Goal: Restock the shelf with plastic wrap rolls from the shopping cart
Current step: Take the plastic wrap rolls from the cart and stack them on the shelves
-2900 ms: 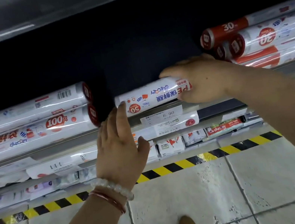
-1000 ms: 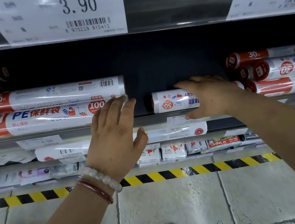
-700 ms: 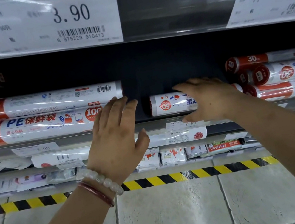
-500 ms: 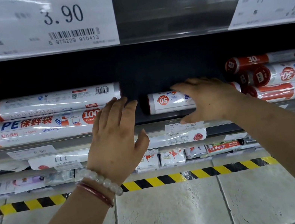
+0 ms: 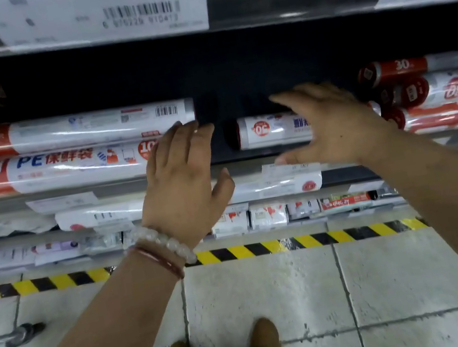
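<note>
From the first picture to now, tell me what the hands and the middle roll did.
The right hand, which gripped the roll marked 50 at the shelf's front edge, set it further back on the shelf and let go; its fingers now spread open in front of it. The left hand stayed open by the 100 rolls. The stacks on either side kept their places.

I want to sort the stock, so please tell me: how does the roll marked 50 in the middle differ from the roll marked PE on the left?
The 50 roll lies alone in the gap; the PE roll has another roll stacked on it. The 50 roll's print reads reversed, the PE roll's upright. The PE roll bears a red band. Both lie sideways on one shelf.
</note>
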